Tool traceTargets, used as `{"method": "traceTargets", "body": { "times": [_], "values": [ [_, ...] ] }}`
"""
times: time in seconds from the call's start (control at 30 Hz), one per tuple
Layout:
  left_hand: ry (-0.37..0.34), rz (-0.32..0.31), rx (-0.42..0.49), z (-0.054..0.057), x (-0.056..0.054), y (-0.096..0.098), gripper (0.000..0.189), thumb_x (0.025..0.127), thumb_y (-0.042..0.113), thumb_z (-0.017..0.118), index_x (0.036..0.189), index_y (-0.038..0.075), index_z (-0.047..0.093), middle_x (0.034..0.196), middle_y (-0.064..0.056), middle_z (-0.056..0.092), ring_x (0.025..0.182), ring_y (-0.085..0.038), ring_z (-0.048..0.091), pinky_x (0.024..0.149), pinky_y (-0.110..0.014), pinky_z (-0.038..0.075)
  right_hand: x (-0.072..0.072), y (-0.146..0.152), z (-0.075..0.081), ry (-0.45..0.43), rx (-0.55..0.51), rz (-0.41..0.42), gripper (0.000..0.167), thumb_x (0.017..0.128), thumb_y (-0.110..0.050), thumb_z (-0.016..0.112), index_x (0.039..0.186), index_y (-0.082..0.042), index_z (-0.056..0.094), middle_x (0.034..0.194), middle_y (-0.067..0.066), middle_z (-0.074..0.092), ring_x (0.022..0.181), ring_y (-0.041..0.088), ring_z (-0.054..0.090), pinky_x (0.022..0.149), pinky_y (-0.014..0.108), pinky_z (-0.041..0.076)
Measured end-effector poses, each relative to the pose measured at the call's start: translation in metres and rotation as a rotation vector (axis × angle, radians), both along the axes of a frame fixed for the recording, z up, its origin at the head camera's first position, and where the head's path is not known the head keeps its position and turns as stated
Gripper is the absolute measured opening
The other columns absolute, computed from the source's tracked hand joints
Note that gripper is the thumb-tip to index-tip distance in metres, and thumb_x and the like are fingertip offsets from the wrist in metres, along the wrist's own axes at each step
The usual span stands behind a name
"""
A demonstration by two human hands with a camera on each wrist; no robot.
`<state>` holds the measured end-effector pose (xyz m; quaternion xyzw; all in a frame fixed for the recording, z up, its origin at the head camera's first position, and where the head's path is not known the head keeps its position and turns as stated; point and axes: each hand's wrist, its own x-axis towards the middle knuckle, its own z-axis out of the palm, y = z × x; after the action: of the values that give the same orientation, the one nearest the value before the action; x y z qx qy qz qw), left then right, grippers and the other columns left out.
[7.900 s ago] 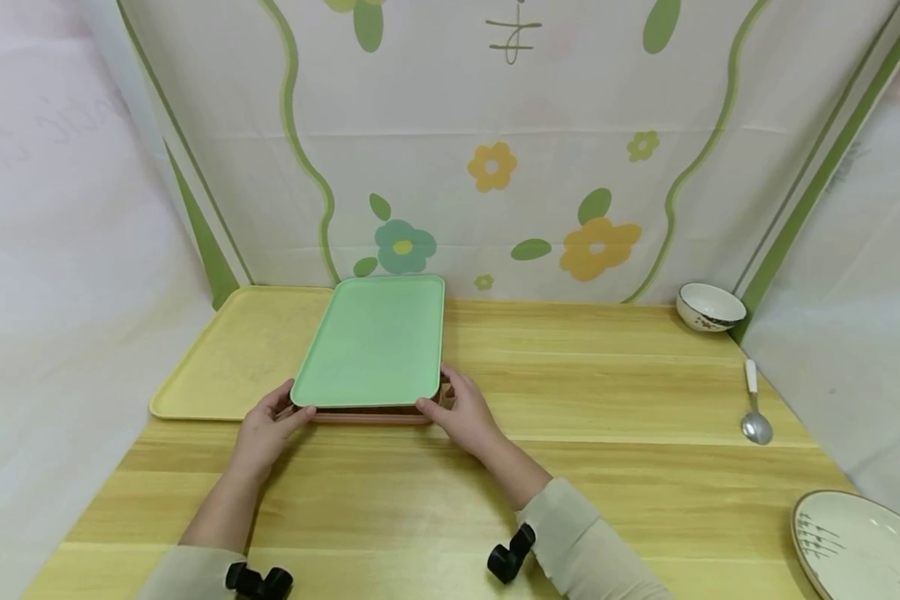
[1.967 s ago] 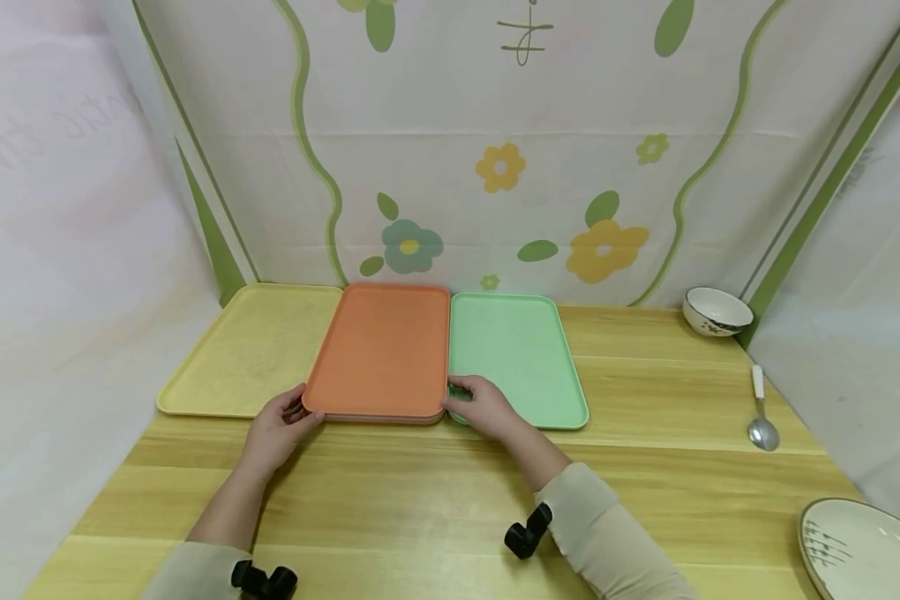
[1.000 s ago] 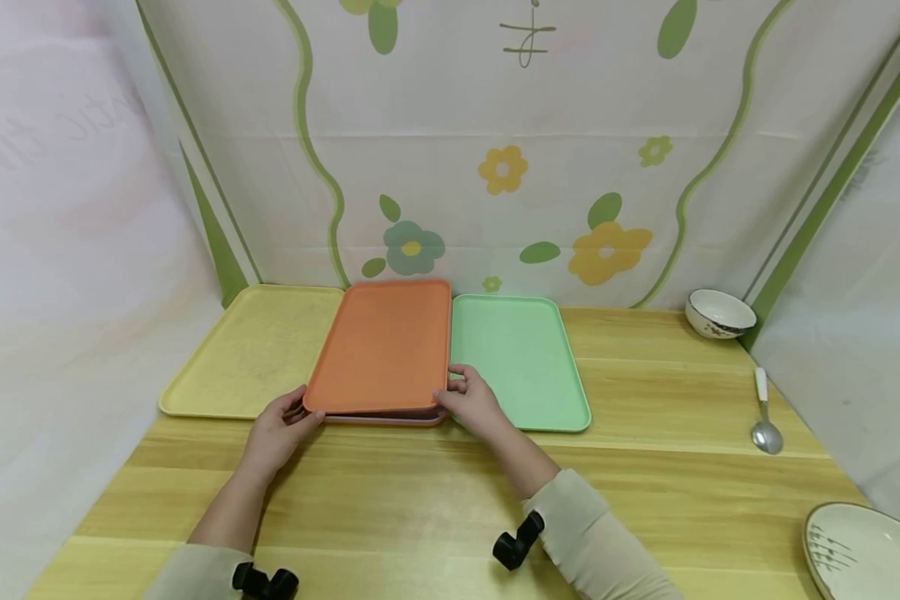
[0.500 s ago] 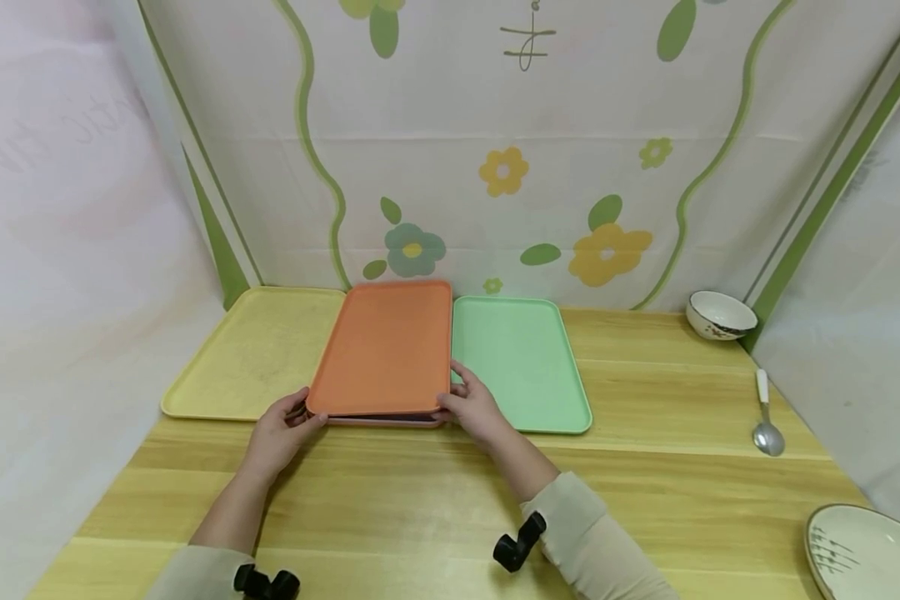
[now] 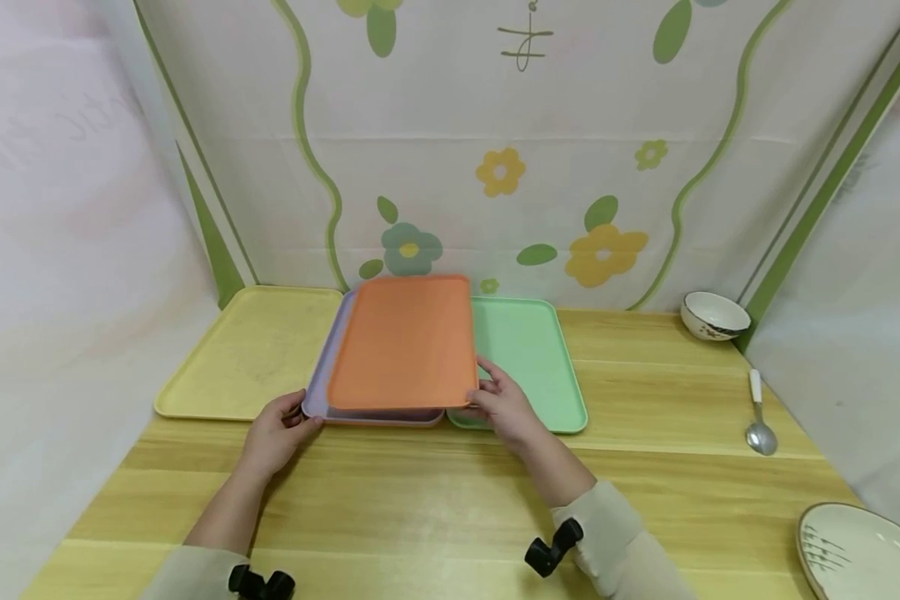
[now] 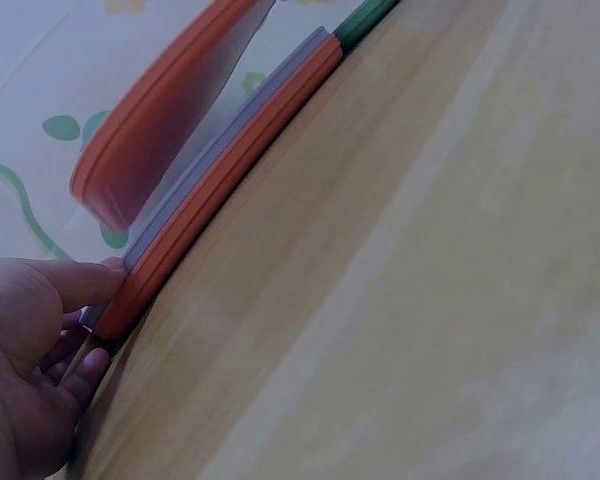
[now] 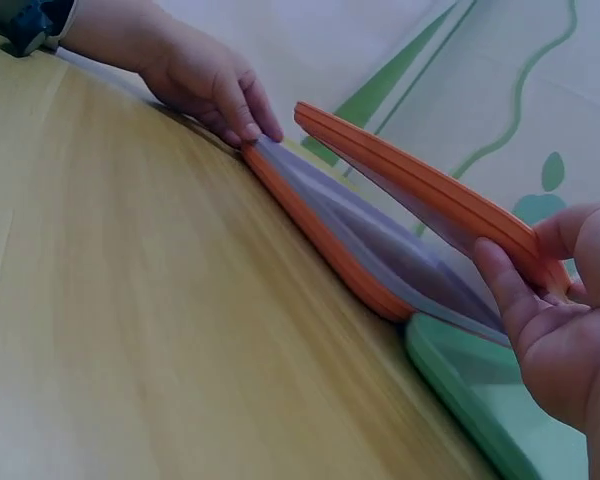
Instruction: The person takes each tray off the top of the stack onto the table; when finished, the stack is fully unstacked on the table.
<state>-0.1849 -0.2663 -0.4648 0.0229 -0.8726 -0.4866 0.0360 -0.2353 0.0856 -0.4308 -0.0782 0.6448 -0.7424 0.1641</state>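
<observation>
My right hand (image 5: 506,408) pinches the front right corner of an orange tray (image 5: 405,342), which is raised and tilted above the stack. Under it lies a purple tray (image 5: 321,387), mostly covered in the head view. In the right wrist view the purple tray (image 7: 370,225) rests on another orange tray (image 7: 330,250). My left hand (image 5: 277,433) holds the stack's front left corner, its thumb on the purple tray's rim in the left wrist view. A green tray (image 5: 528,358) lies right of the stack, partly beneath the raised tray's side.
A yellow tray (image 5: 251,354) lies against the stack's left side. At the far right of the wooden table (image 5: 390,508) are a white bowl (image 5: 715,317), a spoon (image 5: 760,425) and a patterned plate (image 5: 870,554). A floral cloth (image 5: 450,100) stands behind the trays.
Earlier the green tray sat on the stack; it now lies to the right. Since half a second ago, my right hand has moved the orange tray rightward and up, uncovering the purple one. My left hand stays.
</observation>
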Motion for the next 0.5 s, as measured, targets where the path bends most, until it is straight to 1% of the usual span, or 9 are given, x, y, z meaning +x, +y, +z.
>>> {"method": "traceTargets", "body": {
  "times": [0.07, 0.23, 0.3, 0.37, 0.5],
  "values": [
    [-0.003, -0.003, -0.012, 0.001, 0.0, 0.0, 0.059, 0.092, 0.006, 0.066, 0.141, -0.014, 0.04, 0.142, -0.035, 0.044, 0.126, -0.044, 0.052, 0.092, -0.019, 0.051, 0.002, 0.011, 0.004, 0.017, -0.001, -0.006, 0.068, 0.096, 0.003, 0.052, 0.156, -0.011, 0.023, 0.127, 0.024, 0.058, 0.091, 0.013, 0.068, 0.091, 0.043, 0.056],
    [-0.03, 0.005, -0.031, 0.004, 0.002, 0.001, 0.061, 0.093, 0.011, 0.068, 0.143, -0.012, 0.041, 0.143, -0.034, 0.045, 0.126, -0.043, 0.052, 0.095, -0.026, 0.052, 0.007, 0.047, 0.013, 0.053, -0.009, 0.0, 0.071, 0.095, 0.003, 0.052, 0.157, -0.007, 0.018, 0.111, 0.002, 0.065, 0.09, 0.011, 0.067, 0.084, 0.033, 0.058],
    [-0.04, 0.009, -0.034, 0.005, 0.002, 0.002, 0.062, 0.093, 0.012, 0.068, 0.143, -0.011, 0.04, 0.143, -0.033, 0.045, 0.126, -0.043, 0.052, 0.095, -0.027, 0.052, 0.008, 0.064, 0.016, 0.069, -0.01, 0.022, 0.073, 0.097, 0.002, 0.051, 0.158, -0.006, 0.013, 0.109, -0.003, 0.066, 0.091, 0.01, 0.067, 0.083, 0.03, 0.058],
    [-0.047, 0.013, -0.039, 0.004, 0.002, 0.001, 0.062, 0.093, 0.013, 0.068, 0.143, -0.01, 0.04, 0.143, -0.032, 0.045, 0.126, -0.043, 0.053, 0.094, -0.025, 0.052, 0.011, 0.081, 0.02, 0.087, -0.011, 0.038, 0.074, 0.098, 0.001, 0.051, 0.158, -0.004, 0.008, 0.108, -0.007, 0.068, 0.093, 0.009, 0.068, 0.083, 0.027, 0.058],
    [-0.049, 0.012, -0.043, 0.003, 0.002, 0.0, 0.062, 0.093, 0.013, 0.067, 0.144, -0.01, 0.04, 0.144, -0.032, 0.045, 0.126, -0.042, 0.053, 0.094, -0.024, 0.051, 0.014, 0.112, 0.027, 0.132, -0.016, 0.054, 0.074, 0.099, 0.001, 0.05, 0.157, -0.001, 0.005, 0.111, -0.009, 0.069, 0.096, 0.008, 0.068, 0.083, 0.025, 0.057]
  ]
}}
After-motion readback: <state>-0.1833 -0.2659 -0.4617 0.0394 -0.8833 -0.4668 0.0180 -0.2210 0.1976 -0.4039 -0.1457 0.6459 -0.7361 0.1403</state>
